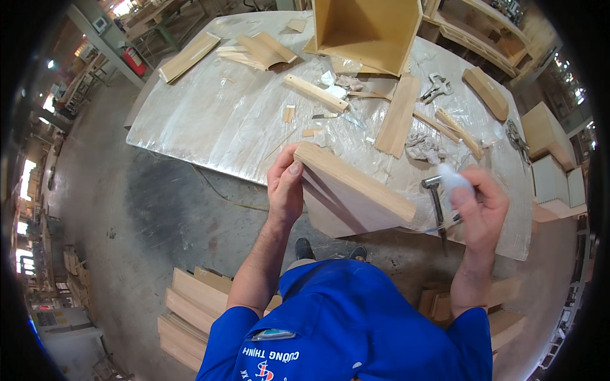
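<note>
My left hand [286, 189] grips the left end of a thick wooden panel [352, 181], thumb on its near face and the fingers behind it. The panel stands on edge at the near side of the table, its pale top edge turned up. In my right hand [484, 206], raised past the panel's right end, is a small white squeeze bottle [454, 180], blurred by motion. A hammer [436, 206] with a dark handle lies beneath the bottle, its handle toward me. A crumpled cloth or plastic wad [424, 148] lies just beyond the hammer.
The plastic-covered table [184, 120] holds an open wooden box [365, 32], a flat board [398, 117], wood offcuts [264, 51], a locking clamp [436, 87] and a small knife [325, 116]. Stacked boards [194, 305] lie low on my left. A fire extinguisher [133, 60] hangs on a post.
</note>
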A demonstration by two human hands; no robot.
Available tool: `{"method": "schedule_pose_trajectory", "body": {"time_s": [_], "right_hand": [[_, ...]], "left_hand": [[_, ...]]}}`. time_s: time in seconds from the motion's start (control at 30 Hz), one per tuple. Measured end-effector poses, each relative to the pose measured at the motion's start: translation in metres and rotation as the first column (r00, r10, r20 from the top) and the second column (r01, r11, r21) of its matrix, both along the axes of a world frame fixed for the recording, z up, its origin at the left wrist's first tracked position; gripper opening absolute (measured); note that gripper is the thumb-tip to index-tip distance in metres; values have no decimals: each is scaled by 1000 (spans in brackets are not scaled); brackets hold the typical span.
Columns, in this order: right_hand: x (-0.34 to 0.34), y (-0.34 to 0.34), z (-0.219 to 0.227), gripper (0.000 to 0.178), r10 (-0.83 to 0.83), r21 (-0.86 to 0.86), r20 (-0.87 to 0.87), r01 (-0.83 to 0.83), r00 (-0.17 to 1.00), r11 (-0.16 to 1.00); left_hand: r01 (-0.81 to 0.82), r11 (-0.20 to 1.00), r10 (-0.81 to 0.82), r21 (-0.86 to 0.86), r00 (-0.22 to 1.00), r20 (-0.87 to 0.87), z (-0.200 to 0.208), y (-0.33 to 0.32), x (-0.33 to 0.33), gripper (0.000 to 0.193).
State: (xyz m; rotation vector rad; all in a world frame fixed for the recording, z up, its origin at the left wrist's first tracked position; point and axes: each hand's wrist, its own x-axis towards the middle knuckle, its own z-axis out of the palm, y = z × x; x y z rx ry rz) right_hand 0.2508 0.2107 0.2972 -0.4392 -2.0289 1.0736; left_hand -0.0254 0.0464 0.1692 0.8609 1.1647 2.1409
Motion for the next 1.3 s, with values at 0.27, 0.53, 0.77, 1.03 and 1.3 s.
{"method": "schedule_pose_trajectory", "body": {"time_s": [0.27, 0.53, 0.77, 1.03, 1.3], "right_hand": [[-68, -48, 37, 7, 154, 215, 242, -208, 958, 954], [-84, -59, 40, 8, 134, 224, 302, -206, 944, 953], [-91, -57, 36, 9, 129, 305, 336, -238, 933, 922], [-96, -59, 37, 8, 129, 327, 339, -245, 932, 913], [-97, -61, 40, 9, 114, 355, 359, -248, 926, 901]], "left_hand": [[82, 994, -83, 79, 997, 7, -15, -1, -9, 47], [108, 991, -107, 84, 994, -21, -12, -6, -10, 44], [91, 993, -88, 72, 995, -44, -13, -6, -9, 39], [89, 992, -87, 89, 996, -35, -11, -5, -8, 37], [104, 990, -100, 96, 994, -46, -6, -6, -8, 41]]}}
